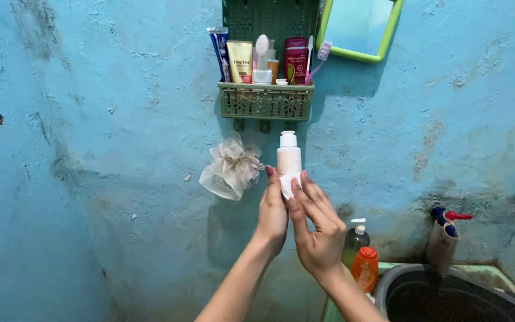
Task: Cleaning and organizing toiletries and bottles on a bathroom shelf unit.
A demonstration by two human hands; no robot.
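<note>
A white plastic bottle (288,154) with a white cap stands upright in front of the blue wall, below the green basket. My left hand (272,211) grips its lower part from the left, thumb up along its side. My right hand (317,229) lies against the bottle's base from the right, holding a small white piece, perhaps cloth or tissue, pressed to it with fingers extended. Both forearms rise from the bottom of the view.
A green wall basket (266,101) holds tubes, bottles and toothbrushes. A green-framed mirror (359,27) hangs at upper right. A pale mesh sponge (232,168) hangs left of the bottle. An orange bottle (365,268), a pump bottle (356,240) and a dark basin (448,295) sit lower right.
</note>
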